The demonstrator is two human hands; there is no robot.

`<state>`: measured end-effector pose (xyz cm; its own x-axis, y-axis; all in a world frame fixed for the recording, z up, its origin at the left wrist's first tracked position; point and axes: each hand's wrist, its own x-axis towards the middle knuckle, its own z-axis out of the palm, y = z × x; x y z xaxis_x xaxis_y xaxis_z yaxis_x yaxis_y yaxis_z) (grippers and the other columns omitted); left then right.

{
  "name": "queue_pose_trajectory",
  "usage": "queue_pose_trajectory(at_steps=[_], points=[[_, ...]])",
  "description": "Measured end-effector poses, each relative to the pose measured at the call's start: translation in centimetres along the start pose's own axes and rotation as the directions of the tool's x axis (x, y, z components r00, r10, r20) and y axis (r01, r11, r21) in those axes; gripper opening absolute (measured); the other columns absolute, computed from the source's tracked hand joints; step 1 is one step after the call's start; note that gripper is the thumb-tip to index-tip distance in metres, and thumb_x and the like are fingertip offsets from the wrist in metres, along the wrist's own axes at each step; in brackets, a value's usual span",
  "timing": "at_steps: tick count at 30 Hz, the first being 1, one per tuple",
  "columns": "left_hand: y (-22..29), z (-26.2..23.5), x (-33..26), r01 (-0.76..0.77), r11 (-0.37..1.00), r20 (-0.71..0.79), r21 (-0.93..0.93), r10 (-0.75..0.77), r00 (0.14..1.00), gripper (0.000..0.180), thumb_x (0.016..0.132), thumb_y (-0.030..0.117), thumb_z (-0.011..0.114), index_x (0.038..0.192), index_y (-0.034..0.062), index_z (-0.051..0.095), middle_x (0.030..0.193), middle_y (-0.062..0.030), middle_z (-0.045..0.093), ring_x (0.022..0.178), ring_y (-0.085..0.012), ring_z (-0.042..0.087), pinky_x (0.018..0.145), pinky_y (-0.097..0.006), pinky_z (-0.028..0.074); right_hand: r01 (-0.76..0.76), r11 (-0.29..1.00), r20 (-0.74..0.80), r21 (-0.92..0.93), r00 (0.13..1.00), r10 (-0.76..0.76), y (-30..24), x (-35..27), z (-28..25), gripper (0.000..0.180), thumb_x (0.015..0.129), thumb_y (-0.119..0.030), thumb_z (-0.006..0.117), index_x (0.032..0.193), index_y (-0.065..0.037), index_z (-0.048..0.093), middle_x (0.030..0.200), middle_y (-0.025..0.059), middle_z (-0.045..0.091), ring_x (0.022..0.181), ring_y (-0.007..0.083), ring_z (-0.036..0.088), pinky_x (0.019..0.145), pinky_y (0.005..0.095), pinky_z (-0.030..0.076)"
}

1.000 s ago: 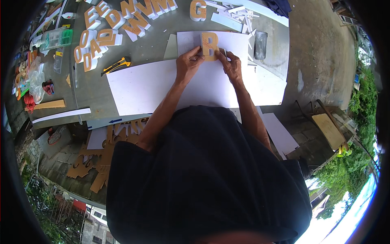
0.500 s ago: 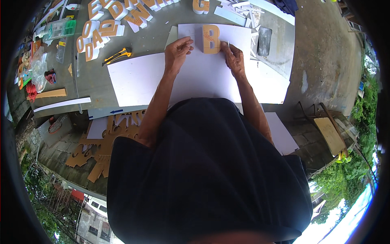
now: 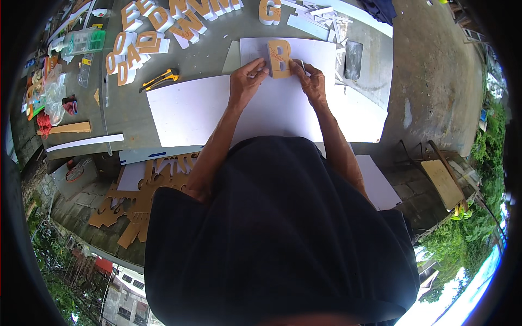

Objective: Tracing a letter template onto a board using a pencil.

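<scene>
A grey tabletop (image 3: 206, 57) spread out beside a concrete floor (image 3: 435, 70) at 3 o'clock, with greenery (image 3: 492, 144) past it toward 4 o'clock. White board (image 3: 190, 106) covered the tabletop's near middle, and over its far part, between the person's hands, stood a brown-faced letter block (image 3: 281, 70) with pale sides, marked in red. The right hand (image 3: 314, 84) gripped the block's 3 o'clock edge, a slim pale piece (image 3: 303, 65) also among its fingers; the left hand (image 3: 247, 81) was at the 9 o'clock edge, thumb and fingers close together, though whether they touched the block I could not tell. Taking clock directions from that block, a yellow-and-black cutter (image 3: 159, 80) lay at 9 o'clock, a cluster of similar letters (image 3: 145, 41) between 9 and 10, a lone letter (image 3: 265, 12) near 12, white offcuts (image 3: 326, 19) between 1 and 2, a dark rectangular slab (image 3: 353, 61) at 3, and brown cut-out sheets (image 3: 138, 204) below the tabletop between 7 and 8.
</scene>
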<state>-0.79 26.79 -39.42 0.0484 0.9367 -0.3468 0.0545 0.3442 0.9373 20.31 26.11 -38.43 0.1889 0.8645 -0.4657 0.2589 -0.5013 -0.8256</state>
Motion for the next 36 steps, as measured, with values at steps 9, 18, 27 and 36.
queue_pose_trajectory(at_steps=[9, 18, 27, 36], points=[[0.1, 1.1, 1.6, -0.179, 0.948, 0.005, 0.262, 0.184, 0.983, 0.055, 0.082, 0.021, 0.085, 0.128, -0.0050, 0.066, 0.101, -0.0179, 0.076, 0.082, -0.0194, 0.073, 0.073, -0.031, 0.059, -0.016, 0.993, -0.045, -0.119, 0.999, 0.011, -0.7, 0.0, 0.4, 0.060, 0.091, -0.059, 0.069, 0.118, -0.006, 0.077, 0.094, 0.0136, 0.077, 0.090, 0.0226, 0.070, 0.082, 0.0375, 0.055], [1.2, -0.2, 3.0, 0.041, 0.998, 0.058, 0.055, -0.044, 0.997, 0.044, 0.093, 0.020, 0.075, 0.131, -0.0002, 0.066, 0.116, -0.0140, 0.075, 0.093, -0.0183, 0.075, 0.070, -0.027, 0.061, 0.064, 0.997, -0.054, -0.036, 0.996, -0.066, -0.9, 0.1, 0.5, 0.066, 0.086, -0.063, 0.072, 0.112, -0.002, 0.077, 0.062, 0.0013, 0.059, 0.050, 0.0070, 0.040, 0.048, 0.0271, 0.036], [0.0, -0.5, 3.0, -0.093, 0.991, 0.043, 0.092, 0.090, 0.995, 0.054, 0.088, 0.021, 0.081, 0.129, -0.0078, 0.064, 0.118, -0.0205, 0.073, 0.097, -0.0219, 0.075, 0.081, -0.030, 0.060, 0.133, 0.990, -0.098, 0.037, 0.987, -0.129, 0.8, 1.1, 1.1, 0.056, 0.090, -0.055, 0.072, 0.111, -0.002, 0.078, 0.066, 0.0025, 0.063, 0.052, 0.0068, 0.042, 0.049, 0.0279, 0.038], [2.6, 1.4, 2.0, -0.169, 0.948, 0.052, 0.270, 0.161, 0.986, 0.057, 0.083, 0.017, 0.083, 0.130, -0.0094, 0.063, 0.112, -0.0135, 0.076, 0.094, -0.0172, 0.072, 0.081, -0.030, 0.059, 0.023, 0.999, -0.002, 0.037, 1.000, -0.023, 0.2, 0.8, 0.1, 0.056, 0.092, -0.055, 0.070, 0.116, -0.004, 0.077, 0.093, 0.0141, 0.076, 0.090, 0.0216, 0.069, 0.084, 0.0357, 0.055]])
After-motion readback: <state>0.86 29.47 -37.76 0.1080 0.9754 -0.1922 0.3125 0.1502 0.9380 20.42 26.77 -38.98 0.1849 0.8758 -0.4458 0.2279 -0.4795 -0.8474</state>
